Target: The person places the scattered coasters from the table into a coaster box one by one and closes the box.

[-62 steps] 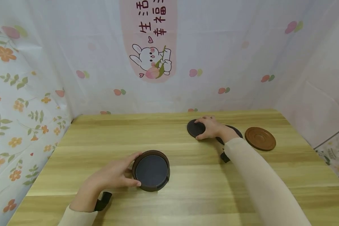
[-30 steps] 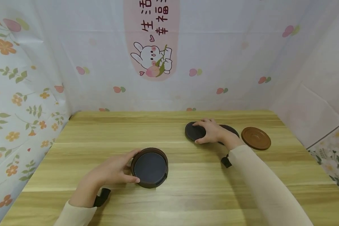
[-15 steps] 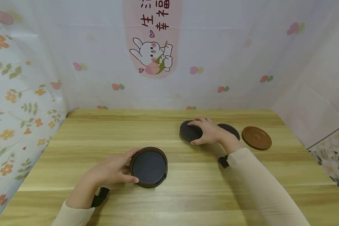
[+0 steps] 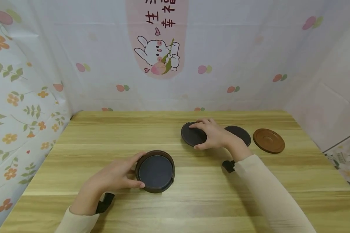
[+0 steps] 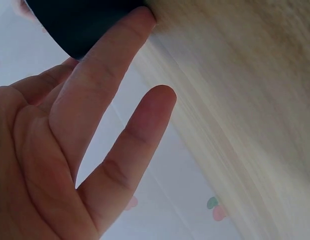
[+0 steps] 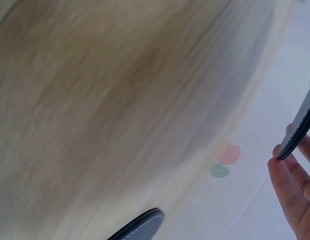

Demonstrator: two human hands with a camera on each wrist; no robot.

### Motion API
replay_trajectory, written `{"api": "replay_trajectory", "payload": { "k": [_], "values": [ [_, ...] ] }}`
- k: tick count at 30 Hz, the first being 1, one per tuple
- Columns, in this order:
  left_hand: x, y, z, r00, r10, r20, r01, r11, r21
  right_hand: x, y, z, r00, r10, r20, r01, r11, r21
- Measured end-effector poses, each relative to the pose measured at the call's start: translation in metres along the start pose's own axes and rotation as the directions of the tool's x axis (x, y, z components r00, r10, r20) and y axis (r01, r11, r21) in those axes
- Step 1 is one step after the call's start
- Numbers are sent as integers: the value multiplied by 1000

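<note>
Fingers and thumb of the left hand grasp the round holder, near left. Rightward, on the far side, a black coaster, apparently lifted, is pinched by the right hand; right of it lie a second dark coaster and a brown coaster. Picking up seems the step; moving on would call for a firm, level pinch.

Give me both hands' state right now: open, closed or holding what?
Left hand: holding the round holder by its side.
Right hand: holding a black coaster.
</note>
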State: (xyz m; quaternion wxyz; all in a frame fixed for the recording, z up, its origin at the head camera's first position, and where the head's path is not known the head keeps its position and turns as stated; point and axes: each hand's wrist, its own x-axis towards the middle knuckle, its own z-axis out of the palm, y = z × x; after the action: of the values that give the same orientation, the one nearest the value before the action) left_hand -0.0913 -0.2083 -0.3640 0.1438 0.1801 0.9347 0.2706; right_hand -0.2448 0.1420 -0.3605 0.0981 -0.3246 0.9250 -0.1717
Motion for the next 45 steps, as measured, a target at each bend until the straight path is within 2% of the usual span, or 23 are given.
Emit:
{"api": "replay_trajectory", "payload": {
  "k": [18, 29, 36, 45],
  "values": [
    [0, 2, -3, 1000, 7, 18, -7, 1000, -10, -7, -46, 10, 987, -158, 14, 159, 987, -28],
    [1, 0, -1, 1000, -2, 26, 2, 1000, -21, -11, -73, 22, 970, -239, 34, 240, 971, -15],
    [2, -3, 2, 1000, 24, 17, -24, 1000, -3, -9, -86, 35, 953, -300, 39, 300, 954, 6],
    [3, -2, -2, 998, 29, 49, -24, 996, -85, -10, -103, 40, 933, -353, 70, 353, 936, 12]
  ]
}}
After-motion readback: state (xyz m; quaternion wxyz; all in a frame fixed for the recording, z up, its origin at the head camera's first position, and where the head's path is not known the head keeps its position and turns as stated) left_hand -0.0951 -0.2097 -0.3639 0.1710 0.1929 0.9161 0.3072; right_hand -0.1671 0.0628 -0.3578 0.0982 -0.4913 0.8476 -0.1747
